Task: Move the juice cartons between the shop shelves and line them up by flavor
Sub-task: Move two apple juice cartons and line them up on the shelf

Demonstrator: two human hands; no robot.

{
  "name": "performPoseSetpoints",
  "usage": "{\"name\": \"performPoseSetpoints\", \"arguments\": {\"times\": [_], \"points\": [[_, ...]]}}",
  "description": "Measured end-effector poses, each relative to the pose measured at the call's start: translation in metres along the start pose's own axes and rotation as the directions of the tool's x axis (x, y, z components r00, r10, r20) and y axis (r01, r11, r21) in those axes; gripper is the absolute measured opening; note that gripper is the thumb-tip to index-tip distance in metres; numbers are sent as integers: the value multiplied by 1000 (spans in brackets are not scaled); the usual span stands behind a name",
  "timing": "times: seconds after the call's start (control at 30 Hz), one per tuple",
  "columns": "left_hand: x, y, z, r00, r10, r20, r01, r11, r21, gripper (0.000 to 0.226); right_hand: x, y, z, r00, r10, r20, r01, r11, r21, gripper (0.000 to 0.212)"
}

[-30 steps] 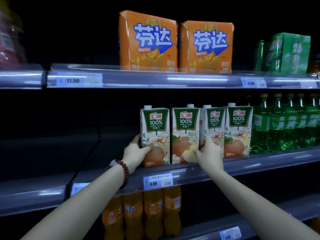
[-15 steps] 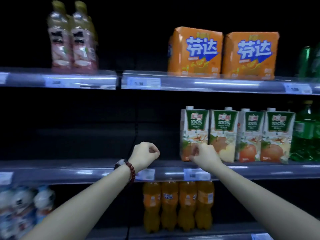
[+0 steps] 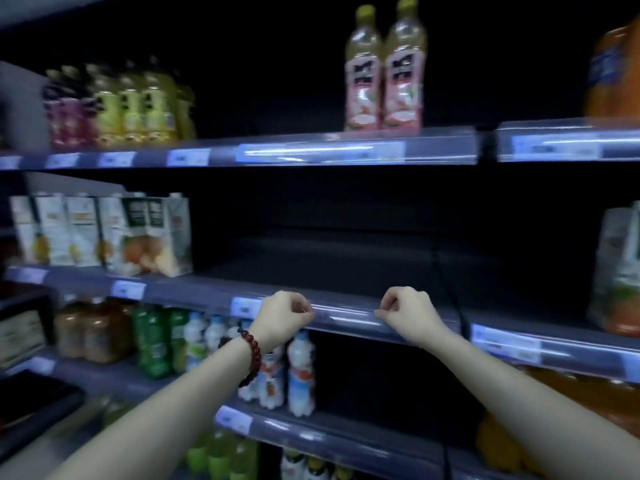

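White juice cartons (image 3: 104,233) sit well left of both hands' seemingly empty fingers (image 3: 304,308).

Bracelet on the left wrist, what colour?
Dark red beads; the bracelet sits just below the left hand, clearest in the head view.

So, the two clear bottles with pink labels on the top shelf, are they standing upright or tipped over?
Upright. The two clear bottles with pink labels stand side by side on their bases, yellow caps pointing up, at the top shelf edge.

The one head view looks forward and a little down, close at the dark middle shelf (image 3: 346,315).
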State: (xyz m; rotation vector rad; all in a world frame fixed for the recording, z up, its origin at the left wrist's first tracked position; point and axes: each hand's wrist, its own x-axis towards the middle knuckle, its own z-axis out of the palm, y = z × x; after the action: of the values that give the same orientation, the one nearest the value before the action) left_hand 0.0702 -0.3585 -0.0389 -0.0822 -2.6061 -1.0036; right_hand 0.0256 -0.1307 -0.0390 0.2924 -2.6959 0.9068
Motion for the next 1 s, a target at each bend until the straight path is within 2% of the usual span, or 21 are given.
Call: {"name": "performPoseSetpoints", "arguments": {"times": [0.2,0.37,0.5,0.63,0.83,0.97,1.0], "points": [[-21,-100,-72,974,-187,-128,183,982,-46,7,18,-90,77,986,-157,63,154,987,44,21],[-23,-159,-121,930,-324,-175,300,942,-150,11,41,-151,127,966,-239,98,228,967,111,22],[-12,-200,-150,908,-365,-205,327,924,-198,9,62,-188,173,949,-284,135,265,954,143,19],[12,-235,-174,894,-372,-249,333,925,-185,8,94,-228,214,936,-335,110,311,931,190,15],[66,-273,-222,880,-370,-297,343,929,-139,5,155,-289,258,942,-332,58,301,906,297,28],[94,-300,-243,859,-390,-331,359,921,-153,7,187,-316,279,970,-238,48,207,915,346,45],[99,-307,-247,851,-401,-339,371,916,-152,16,191,-321,285,975,-211,64,177,920,349,51]]}}
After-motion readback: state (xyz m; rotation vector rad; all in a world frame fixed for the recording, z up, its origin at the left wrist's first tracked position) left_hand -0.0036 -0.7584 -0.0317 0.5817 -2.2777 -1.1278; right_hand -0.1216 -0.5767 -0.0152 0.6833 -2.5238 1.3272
